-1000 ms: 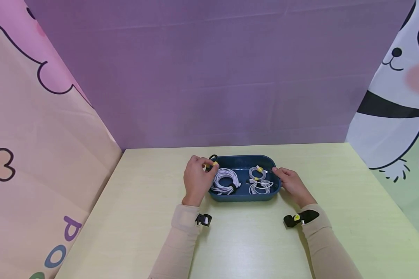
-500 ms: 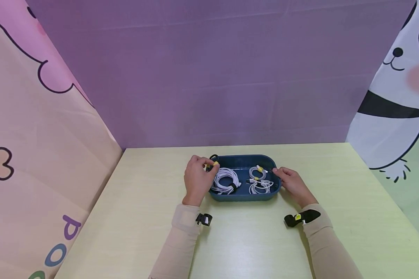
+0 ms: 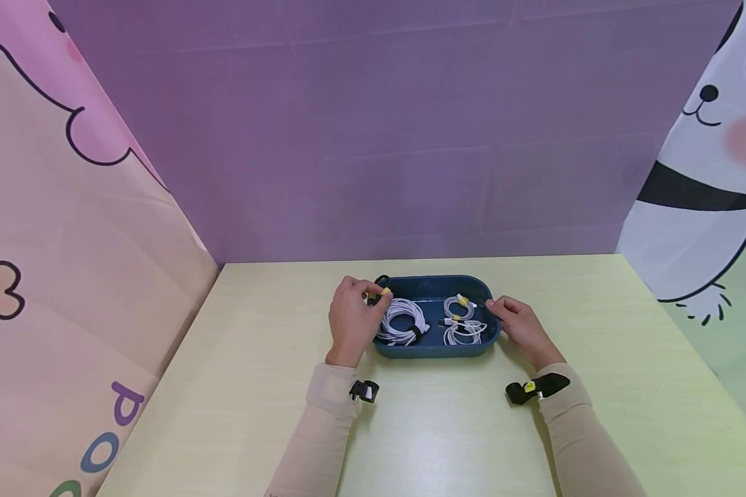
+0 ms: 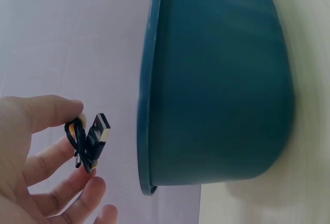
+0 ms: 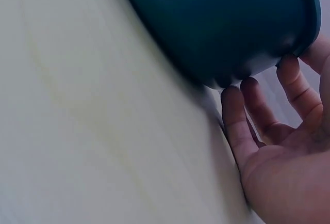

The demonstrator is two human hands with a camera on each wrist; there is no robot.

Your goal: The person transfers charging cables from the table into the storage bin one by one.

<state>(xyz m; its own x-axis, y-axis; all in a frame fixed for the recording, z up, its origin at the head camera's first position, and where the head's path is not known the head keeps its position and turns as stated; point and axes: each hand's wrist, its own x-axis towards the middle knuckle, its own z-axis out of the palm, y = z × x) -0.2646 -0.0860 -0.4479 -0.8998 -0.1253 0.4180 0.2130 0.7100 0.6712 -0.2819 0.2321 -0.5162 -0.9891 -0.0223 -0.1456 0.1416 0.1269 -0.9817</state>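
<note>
My left hand (image 3: 352,321) pinches a small coiled black USB cable (image 4: 82,140) with a yellow tie. It hovers by the left end of a dark blue plastic bin (image 3: 435,352); in the left wrist view the plug points towards the bin's rim, apart from it. My right hand (image 3: 525,331) holds the bin's right end, thumb at the rim and fingertips against the outer wall (image 5: 221,33). Inside the bin lie a large white cable coil (image 3: 418,316) with a black strap on the left and smaller white cables (image 3: 465,335) with yellow ties on the right.
The bin stands on a pale wooden table (image 3: 435,428), towards its far edge. A purple cloth backdrop (image 3: 373,138) rises behind the table, and printed cloths hang at left and right. Each wrist carries a small black camera (image 3: 364,391).
Almost nothing differs. Both hands, the black cable and the bin keep their places; the head view shifts very slightly.
</note>
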